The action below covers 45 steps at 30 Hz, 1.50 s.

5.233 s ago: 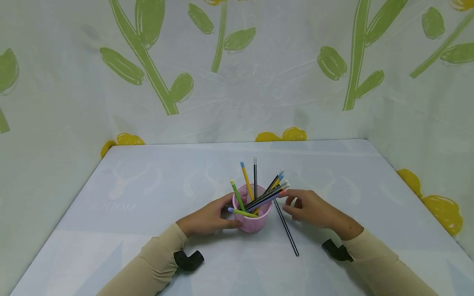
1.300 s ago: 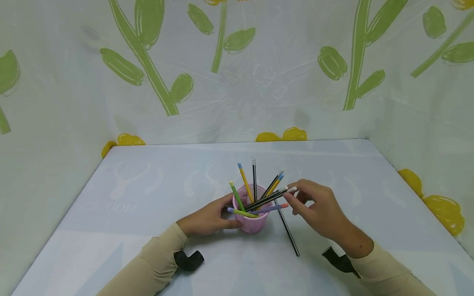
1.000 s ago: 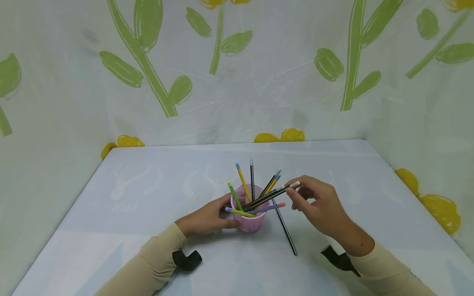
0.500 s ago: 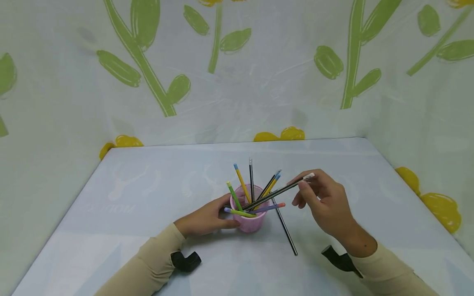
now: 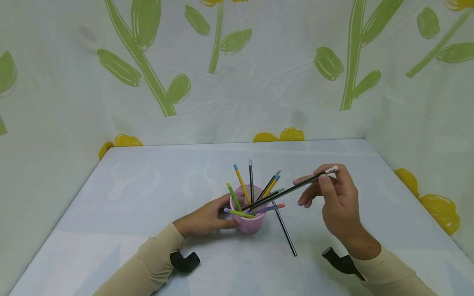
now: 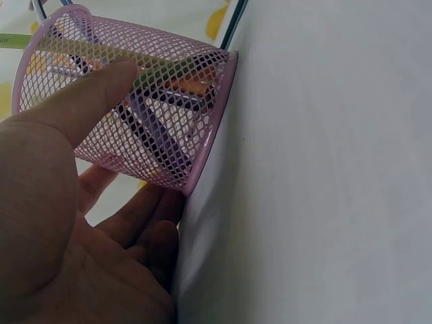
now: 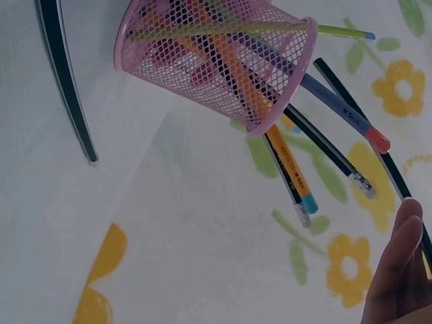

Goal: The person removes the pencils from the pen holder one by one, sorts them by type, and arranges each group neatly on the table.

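Note:
My left hand holds a pink mesh pencil cup from its left side; the left wrist view has the thumb along the mesh wall. Several pencils lean in the cup, among them a green pencil, a purple pencil with a red end, and others in yellow and black. Up and to the right, my right hand pinches a black pencil near its white eraser. That pencil slants down to the cup; in the right wrist view its lower end shows just outside the mouth.
Another black pencil lies on the pale table, just right of the cup. A white wall with painted green leaves and yellow flowers stands behind. Black curved pieces jut from both sleeve cuffs.
From the bundle at the cup, my right hand has moved up and right, drawing the black pencil out. The purple pencil has dropped lower on the rim. My left hand stays on the cup.

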Tool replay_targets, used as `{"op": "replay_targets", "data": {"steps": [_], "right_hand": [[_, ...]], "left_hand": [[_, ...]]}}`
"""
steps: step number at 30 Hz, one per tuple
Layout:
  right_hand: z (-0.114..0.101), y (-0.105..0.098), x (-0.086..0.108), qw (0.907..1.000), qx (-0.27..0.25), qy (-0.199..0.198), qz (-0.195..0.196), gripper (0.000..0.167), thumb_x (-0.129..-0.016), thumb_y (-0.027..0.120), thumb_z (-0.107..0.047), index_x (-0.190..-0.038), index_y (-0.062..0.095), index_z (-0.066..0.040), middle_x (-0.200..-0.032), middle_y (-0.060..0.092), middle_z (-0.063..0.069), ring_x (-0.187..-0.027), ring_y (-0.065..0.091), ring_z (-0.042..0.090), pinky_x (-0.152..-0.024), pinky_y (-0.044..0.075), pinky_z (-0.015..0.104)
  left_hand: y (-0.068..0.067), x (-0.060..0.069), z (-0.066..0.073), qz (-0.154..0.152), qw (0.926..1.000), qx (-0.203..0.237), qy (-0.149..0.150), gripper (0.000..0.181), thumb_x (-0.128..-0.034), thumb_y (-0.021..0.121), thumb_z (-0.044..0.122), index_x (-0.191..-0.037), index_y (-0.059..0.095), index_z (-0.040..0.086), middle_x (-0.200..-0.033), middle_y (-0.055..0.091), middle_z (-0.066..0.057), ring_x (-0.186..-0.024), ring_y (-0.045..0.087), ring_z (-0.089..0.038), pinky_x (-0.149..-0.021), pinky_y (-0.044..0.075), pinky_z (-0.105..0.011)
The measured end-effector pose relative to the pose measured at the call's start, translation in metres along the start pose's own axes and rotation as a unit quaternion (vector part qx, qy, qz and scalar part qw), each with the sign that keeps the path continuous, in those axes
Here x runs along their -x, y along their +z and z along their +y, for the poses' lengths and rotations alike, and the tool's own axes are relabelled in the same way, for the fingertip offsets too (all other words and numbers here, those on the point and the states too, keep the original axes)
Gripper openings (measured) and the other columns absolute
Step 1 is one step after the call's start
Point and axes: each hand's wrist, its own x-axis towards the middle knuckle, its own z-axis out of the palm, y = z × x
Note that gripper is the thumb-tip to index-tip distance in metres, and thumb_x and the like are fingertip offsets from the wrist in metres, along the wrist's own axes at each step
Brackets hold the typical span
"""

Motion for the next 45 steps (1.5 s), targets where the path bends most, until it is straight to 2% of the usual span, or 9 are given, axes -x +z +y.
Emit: {"op": "replay_targets", "data": {"steps": [5, 10, 20, 23, 27, 34, 39, 42, 45], "right_hand": [[-0.003, 0.000, -0.005, 0.9979, -0.062, -0.007, 0.018, 0.020, -0.104, 0.026, 0.005, -0.111, 0.045, 0.003, -0.097, 0.077, 0.010, -0.052, 0.065, 0.015, -0.048, 0.051, 0.025], [-0.005, 0.000, -0.006, 0.9900, -0.137, 0.016, 0.030, 0.022, -0.106, 0.025, 0.002, -0.112, 0.046, -0.001, -0.094, 0.077, 0.014, -0.050, 0.064, 0.019, -0.046, 0.048, 0.026], [-0.004, -0.004, -0.005, 0.9801, -0.186, 0.053, 0.046, 0.024, -0.108, 0.026, -0.001, -0.119, 0.046, 0.002, -0.088, 0.074, 0.014, -0.049, 0.059, 0.021, -0.043, 0.044, 0.028], [-0.004, -0.001, -0.004, 0.9790, -0.174, 0.093, 0.052, 0.022, -0.110, 0.028, -0.008, -0.118, 0.047, -0.002, -0.083, 0.072, 0.010, -0.047, 0.058, 0.021, -0.042, 0.043, 0.028], [-0.005, 0.002, -0.003, 0.9778, -0.125, 0.156, 0.062, 0.020, -0.111, 0.031, -0.019, -0.117, 0.048, -0.010, -0.076, 0.069, 0.004, -0.044, 0.055, 0.019, -0.041, 0.044, 0.027], [0.003, 0.001, -0.003, 0.9764, -0.159, 0.143, 0.033, 0.022, -0.110, 0.030, -0.014, -0.121, 0.045, -0.002, -0.073, 0.062, 0.006, -0.048, 0.051, 0.019, -0.038, 0.039, 0.029], [0.007, -0.001, -0.002, 0.9763, -0.151, 0.151, 0.033, 0.023, -0.111, 0.031, -0.017, -0.123, 0.046, -0.004, -0.071, 0.059, 0.004, -0.052, 0.051, 0.018, -0.036, 0.031, 0.031], [0.010, -0.002, -0.002, 0.9754, -0.133, 0.172, 0.034, 0.024, -0.111, 0.031, -0.022, -0.124, 0.046, -0.007, -0.069, 0.058, 0.003, -0.051, 0.050, 0.017, -0.035, 0.030, 0.030], [0.011, -0.003, -0.002, 0.9733, -0.102, 0.203, 0.032, 0.026, -0.111, 0.032, -0.027, -0.125, 0.046, -0.011, -0.067, 0.061, 0.002, -0.049, 0.049, 0.017, -0.035, 0.035, 0.027]], "left_hand": [[-0.001, 0.001, 0.001, 0.001, 1.0000, 0.002, 0.004, 0.060, -0.0904, 0.074, 0.032, -0.143, 0.045, 0.035, -0.146, 0.050, 0.008, -0.139, 0.044, -0.020, -0.118, 0.029, -0.050], [-0.001, 0.002, 0.004, 0.003, 1.0000, 0.002, 0.003, 0.061, -0.0902, 0.074, 0.031, -0.144, 0.045, 0.035, -0.145, 0.051, 0.007, -0.139, 0.044, -0.020, -0.118, 0.029, -0.052], [0.000, 0.001, 0.003, 0.000, 1.0000, 0.003, 0.002, 0.065, -0.0903, 0.074, 0.031, -0.146, 0.042, 0.036, -0.145, 0.051, 0.007, -0.139, 0.044, -0.020, -0.119, 0.028, -0.052], [0.000, 0.002, 0.003, 0.003, 1.0000, 0.003, -0.001, 0.063, -0.0900, 0.074, 0.032, -0.145, 0.043, 0.036, -0.145, 0.051, 0.007, -0.139, 0.043, -0.020, -0.120, 0.027, -0.053], [0.000, 0.001, 0.002, 0.003, 1.0000, 0.003, -0.007, 0.063, -0.0902, 0.074, 0.034, -0.145, 0.043, 0.037, -0.145, 0.051, 0.008, -0.140, 0.043, -0.020, -0.120, 0.026, -0.054], [0.000, 0.001, 0.002, 0.001, 0.9999, 0.004, -0.013, 0.064, -0.0901, 0.074, 0.035, -0.146, 0.042, 0.037, -0.145, 0.050, 0.008, -0.139, 0.042, -0.020, -0.120, 0.027, -0.055], [0.000, 0.000, 0.002, 0.001, 0.9999, 0.002, -0.013, 0.063, -0.0902, 0.074, 0.035, -0.145, 0.042, 0.037, -0.145, 0.050, 0.007, -0.140, 0.043, -0.021, -0.119, 0.028, -0.056], [0.000, 0.000, 0.001, 0.000, 0.9999, 0.003, -0.012, 0.064, -0.0904, 0.073, 0.035, -0.145, 0.042, 0.038, -0.145, 0.050, 0.007, -0.140, 0.042, -0.021, -0.119, 0.028, -0.056], [0.000, 0.000, 0.000, -0.001, 0.9999, 0.005, -0.010, 0.065, -0.0904, 0.073, 0.036, -0.146, 0.041, 0.040, -0.145, 0.050, 0.007, -0.140, 0.042, -0.020, -0.120, 0.027, -0.055]]}}
